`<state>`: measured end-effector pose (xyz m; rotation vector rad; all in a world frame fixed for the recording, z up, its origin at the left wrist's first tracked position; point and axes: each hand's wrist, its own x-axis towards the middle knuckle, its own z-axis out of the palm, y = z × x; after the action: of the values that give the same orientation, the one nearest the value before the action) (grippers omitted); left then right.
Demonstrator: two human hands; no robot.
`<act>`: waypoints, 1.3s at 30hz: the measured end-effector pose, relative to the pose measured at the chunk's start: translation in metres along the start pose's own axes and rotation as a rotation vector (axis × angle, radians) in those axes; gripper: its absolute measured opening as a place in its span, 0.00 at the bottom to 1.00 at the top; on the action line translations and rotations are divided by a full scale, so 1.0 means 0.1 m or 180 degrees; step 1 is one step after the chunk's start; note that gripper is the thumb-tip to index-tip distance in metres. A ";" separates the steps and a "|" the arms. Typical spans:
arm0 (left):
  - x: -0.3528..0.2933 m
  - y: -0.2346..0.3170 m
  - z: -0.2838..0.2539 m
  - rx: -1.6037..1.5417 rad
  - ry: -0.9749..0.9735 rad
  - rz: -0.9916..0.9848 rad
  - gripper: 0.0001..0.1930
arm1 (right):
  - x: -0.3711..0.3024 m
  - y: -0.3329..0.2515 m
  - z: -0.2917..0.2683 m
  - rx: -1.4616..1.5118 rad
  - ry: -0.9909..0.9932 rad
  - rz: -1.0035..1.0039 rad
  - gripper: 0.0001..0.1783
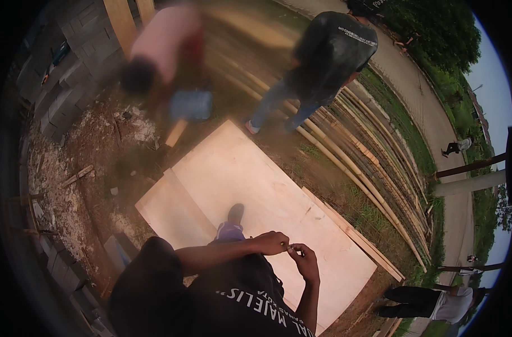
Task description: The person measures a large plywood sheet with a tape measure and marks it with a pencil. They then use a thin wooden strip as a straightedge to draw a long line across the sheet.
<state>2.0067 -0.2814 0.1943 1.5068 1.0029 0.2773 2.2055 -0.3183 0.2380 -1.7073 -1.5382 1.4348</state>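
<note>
A small pale item (290, 247) is located between the left hand (272, 243) and the right hand (305, 263), above a plywood sheet (256, 180). The fingers of both hands are curled and nearly closed, tips pinched together at the item; it is too small in this view to identify reliably. The sheet is pale tan, flat on the ground, with a straight line crossing it near its left end. The wearer's dark shoe (236, 212) rests on it, and the forearms cover part of its near area. Narrow planks (354, 236) lie along its right edge; bamboo poles (351, 168) extend beyond. Past the far corner are a short wood piece (177, 133), a blue jug (191, 105) and a standing person in a dark shirt (337, 56). Grey blocks (59, 106) are stacked at left.
</note>
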 end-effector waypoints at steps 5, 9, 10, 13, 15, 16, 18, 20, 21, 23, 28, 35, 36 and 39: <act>0.14 -0.17 -0.82 -0.0407 0.0587 -0.0099 0.20 | 1.07 -0.52 0.11 -0.0239 -0.0211 -0.0011 0.10; -0.03 -0.32 -1.34 -0.0446 0.0979 -0.0941 0.17 | 1.76 -0.63 0.15 -0.0120 -0.0198 -0.0001 0.11; -0.14 -0.37 -1.51 -0.0424 0.1013 -0.1007 0.18 | 1.91 -0.73 0.19 -0.0194 -0.0359 0.0077 0.11; -0.20 -1.22 -1.46 -0.0021 0.1606 -0.1073 0.19 | 2.29 -0.72 0.31 -0.0768 -0.0794 0.0298 0.18; -0.25 -1.48 -1.55 -0.0338 0.1762 -0.1665 0.19 | 2.51 -0.31 0.20 -0.1976 -0.1036 0.0408 0.27; -0.29 -1.60 -1.59 -0.0410 0.1685 -0.1944 0.19 | 2.60 -0.07 0.17 -0.3036 -0.1345 0.0717 0.30; -0.41 -1.84 -1.60 -0.0515 0.1689 -0.2261 0.20 | 2.65 0.43 0.08 -0.4158 -0.1736 0.1028 0.34; -0.48 -2.00 -1.57 -0.0541 0.1819 -0.2325 0.20 | 2.77 0.72 -0.05 -0.3987 -0.1951 0.0799 0.34; -0.50 -1.96 -1.61 -0.0724 0.1887 -0.2422 0.20 | 2.86 0.76 -0.07 -0.3749 -0.2083 0.0557 0.34; -0.50 -1.85 -1.69 -0.1080 0.2009 -0.2593 0.20 | 3.12 0.83 -0.18 -0.3526 -0.2471 0.0264 0.32; 0.03 -2.54 -1.29 -0.0280 0.1397 -0.2601 0.22 | 4.08 0.44 -0.44 -0.2872 -0.3853 -0.0058 0.14; 0.14 -2.27 -1.21 -0.0493 0.1145 -0.2045 0.14 | 5.07 1.33 -0.98 -0.1813 -0.4970 0.0389 0.14; 0.03 -2.35 -0.92 -0.0669 0.1517 -0.1648 0.14 | 5.08 1.40 -1.09 -0.1656 -0.4925 0.0932 0.14; -0.01 -2.28 -0.84 -0.0963 0.1286 -0.1694 0.13 | 5.14 0.81 -0.91 -0.1737 -0.4647 0.2165 0.16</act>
<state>1.8522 -0.2513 0.0087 0.8822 1.5641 0.3386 2.2447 0.1509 -0.0008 -1.4419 -2.2024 3.3183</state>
